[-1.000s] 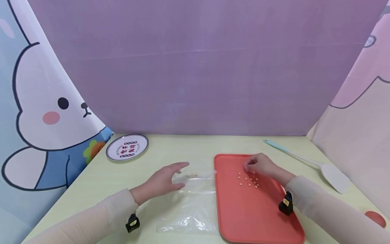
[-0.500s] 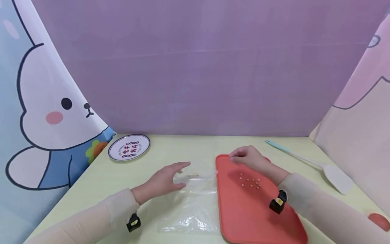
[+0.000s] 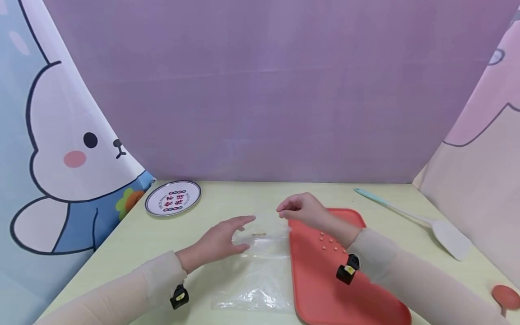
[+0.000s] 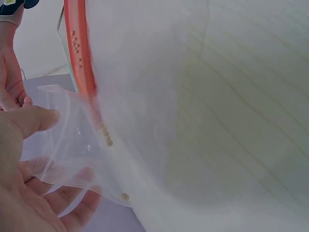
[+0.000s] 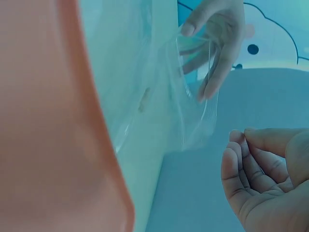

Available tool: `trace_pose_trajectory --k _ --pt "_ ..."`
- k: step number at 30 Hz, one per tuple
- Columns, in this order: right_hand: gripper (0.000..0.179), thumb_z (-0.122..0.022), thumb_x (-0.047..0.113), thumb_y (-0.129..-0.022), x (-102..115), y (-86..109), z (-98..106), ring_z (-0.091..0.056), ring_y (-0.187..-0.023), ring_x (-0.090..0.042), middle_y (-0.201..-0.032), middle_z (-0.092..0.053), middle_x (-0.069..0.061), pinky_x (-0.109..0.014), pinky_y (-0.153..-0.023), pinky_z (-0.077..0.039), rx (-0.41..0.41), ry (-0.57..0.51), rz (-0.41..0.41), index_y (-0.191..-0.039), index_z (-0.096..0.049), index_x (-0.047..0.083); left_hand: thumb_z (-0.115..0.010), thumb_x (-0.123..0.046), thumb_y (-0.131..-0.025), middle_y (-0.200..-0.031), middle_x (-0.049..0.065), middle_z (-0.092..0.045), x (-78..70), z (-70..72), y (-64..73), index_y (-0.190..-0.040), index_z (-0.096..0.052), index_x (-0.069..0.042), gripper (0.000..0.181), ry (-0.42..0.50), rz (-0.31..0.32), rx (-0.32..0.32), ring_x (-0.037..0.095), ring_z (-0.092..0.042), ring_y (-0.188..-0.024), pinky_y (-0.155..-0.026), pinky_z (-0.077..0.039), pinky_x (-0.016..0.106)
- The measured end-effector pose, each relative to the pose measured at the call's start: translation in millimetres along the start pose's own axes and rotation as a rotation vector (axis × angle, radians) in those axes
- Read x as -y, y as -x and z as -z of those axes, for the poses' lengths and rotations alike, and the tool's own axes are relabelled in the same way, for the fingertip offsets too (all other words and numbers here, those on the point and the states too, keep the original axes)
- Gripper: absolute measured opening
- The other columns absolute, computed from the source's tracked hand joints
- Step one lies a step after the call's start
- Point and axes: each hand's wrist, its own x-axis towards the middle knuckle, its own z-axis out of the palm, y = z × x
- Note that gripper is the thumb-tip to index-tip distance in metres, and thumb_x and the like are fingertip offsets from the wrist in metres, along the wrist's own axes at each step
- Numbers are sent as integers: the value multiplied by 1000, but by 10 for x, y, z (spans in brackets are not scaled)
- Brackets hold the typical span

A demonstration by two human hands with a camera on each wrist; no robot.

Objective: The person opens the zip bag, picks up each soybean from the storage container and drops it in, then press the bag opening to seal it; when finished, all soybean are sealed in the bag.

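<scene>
A clear plastic bag (image 3: 260, 280) lies on the table, its far end raised and gaping. My left hand (image 3: 217, 243) spreads thumb and fingers at that mouth; in the left wrist view the film (image 4: 72, 140) stretches between them. Several pale round soybeans (image 4: 107, 137) sit inside the bag. My right hand (image 3: 304, 210) hovers just right of the mouth, with thumb and fingertips pinched together. The pinched soybean is almost wholly hidden by the fingertips. More soybeans (image 3: 323, 239) are scattered on the red tray (image 3: 321, 284), partly behind the right forearm.
A white plate (image 3: 173, 198) with red lettering stands at the back left. To the right of the tray lies a white spatula (image 3: 448, 237) with a mint handle. A red round-headed utensil (image 3: 505, 296) is at the right edge. The purple backdrop (image 3: 260, 90) rises behind the table.
My right hand has lifted from the soybeans on the tray and travelled left to the bag's mouth, fingertips still pinched. The left hand has held its place.
</scene>
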Motion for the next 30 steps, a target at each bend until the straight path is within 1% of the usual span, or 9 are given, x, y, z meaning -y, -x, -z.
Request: trace_pose_trajectory --k 3,8,11,15,18,22,24,27,30 --pt "14 -69 14 -90 46 -40 -47 -64 -82 -20 -92 -72 -7 -29 -73 -55 13 -11 29 -101 -73 7 -75 -21 -84 -144 7 -52 -12 14 -5 -144 -45 -12 68 11 5 -1 25 -64 -110 -94 -52 44" --pt "15 -69 15 -90 112 -70 -101 -63 -80 -24 -93 -73 -11 -31 -74 -54 38 -29 51 -101 -73 7 -75 -21 -84 -143 8 -52 -12 12 -12 -144 -45 -12 68 14 2 2 26 -64 -111 -94 -52 44" --pt "15 -68 15 -90 128 -87 -124 -62 -78 -22 -93 -72 -12 -32 -73 -53 46 -24 60 -102 -73 7 -75 -21 -84 -143 8 -52 -17 14 -13 -144 -45 -12 68 14 6 0 25 -64 -111 -93 -53 44" --pt "15 -68 14 -90 123 -120 -134 -61 -75 -15 -91 -72 -11 -32 -71 -53 51 -18 62 -103 -73 7 -75 -21 -84 -143 7 -53 -19 20 -17 -144 -45 -13 68 16 10 -4 25 -64 -111 -92 -53 44" --pt "16 -68 14 -90 109 -138 -131 -62 -76 -15 -92 -73 -10 -31 -71 -54 52 -13 52 -103 -73 7 -75 -21 -84 -143 7 -52 -15 20 -21 -145 -45 -13 68 16 9 0 24 -64 -111 -92 -53 44" --pt "16 -69 14 -89 83 -133 -103 -64 -80 -16 -93 -73 -9 -35 -76 -56 39 8 31 -103 -74 9 -75 -22 -85 -144 7 -51 -18 21 -23 -145 -45 -13 68 22 14 10 24 -64 -112 -93 -53 44" --pt "15 -69 14 -89 66 -121 -78 -65 -83 -19 -94 -73 -8 -35 -77 -56 32 16 19 -103 -74 9 -75 -22 -85 -144 7 -51 -15 24 -24 -145 -45 -13 68 23 16 11 24 -64 -112 -93 -53 44" --pt "14 -69 14 -89 40 -99 -29 -67 -88 -22 -95 -74 -6 -31 -76 -57 25 26 -6 -102 -74 10 -75 -22 -85 -145 6 -51 -8 30 -25 -145 -44 -13 68 25 20 12 25 -63 -112 -93 -53 44" --pt "14 -69 14 -90 10 -68 34 -66 -89 -20 -96 -73 -3 -29 -75 -56 15 51 -29 -102 -74 11 -75 -22 -85 -145 6 -50 -10 36 -23 -145 -44 -14 68 26 23 13 25 -63 -113 -93 -53 44"
